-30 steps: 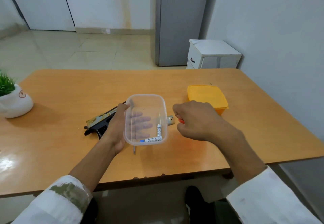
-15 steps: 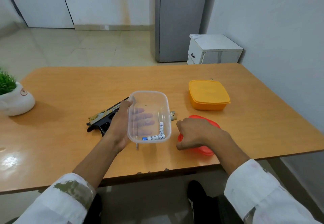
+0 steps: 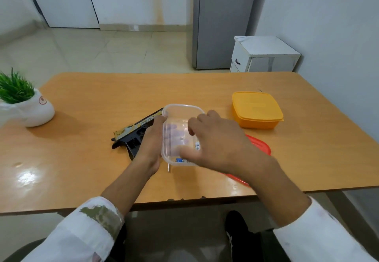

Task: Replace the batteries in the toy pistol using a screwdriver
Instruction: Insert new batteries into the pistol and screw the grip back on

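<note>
My left hand (image 3: 152,140) holds a clear plastic container (image 3: 176,114) just above the table, thumb on its left rim and fingers showing through the bottom. Two batteries (image 3: 197,146) lie in its near right corner, partly hidden. My right hand (image 3: 217,140) reaches down into the container from the right, thumb and fingers spread over the batteries; whether it touches them is blurred. The black and yellow toy pistol (image 3: 133,132) lies on the table behind my left hand. A metal screwdriver tip (image 3: 168,167) pokes out below the container.
A red lid (image 3: 258,145) lies flat on the wooden table (image 3: 92,101) under my right wrist. A shut orange box (image 3: 256,109) stands at the back right, a white pot with a green plant (image 3: 26,106) at the far left. A white cabinet (image 3: 264,56) stands beyond the table.
My right hand set the red lid down on the table to the right, let go of it and moved left into the container. My left hand kept holding the container.
</note>
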